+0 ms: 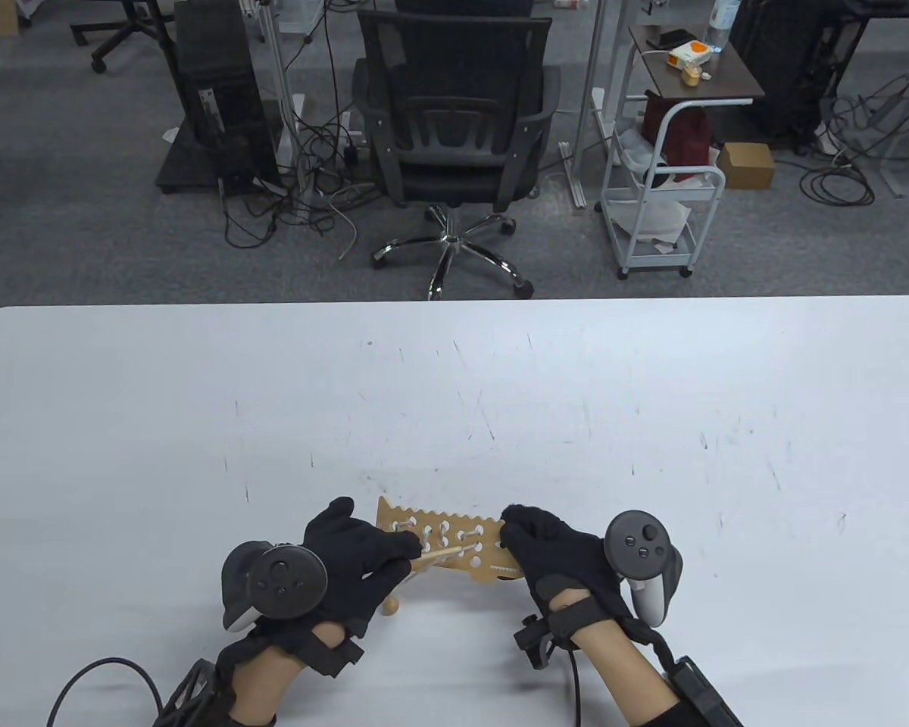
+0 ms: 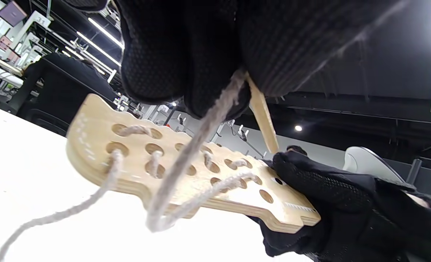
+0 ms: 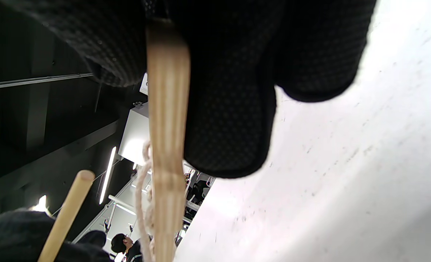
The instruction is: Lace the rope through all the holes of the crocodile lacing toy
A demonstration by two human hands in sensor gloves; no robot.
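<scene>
- The crocodile lacing toy, a flat wooden board with a toothed upper edge and rows of round holes, was seen near the front edge of the white table, between the two gloved hands.
- In the left wrist view the board was seen tilted, with one end raised off the table and the other end low, close to the surface.
- The right end of the board was gripped by the right hand; its fingers were curled round the wooden edge, which was seen edge-on in the right wrist view, thumb on one side and fingers on the other.
- The left hand was held at the left end of the board, its fingers closed in a pinch on the wooden needle and the rope together.
- The needle was seen as a thin stick lying slantwise across the face of the board, its tip pointed toward the right hand, just beside the fingers there.
- The rope was seen already laced through several holes at the left and middle of the board; a slack loop hung below the board's lower edge, and a loose length trailed away over the table.
- A small wooden bead was seen on the table just below the left hand.
- Beyond the table, a black office chair and a white cart were seen on the grey floor.
</scene>
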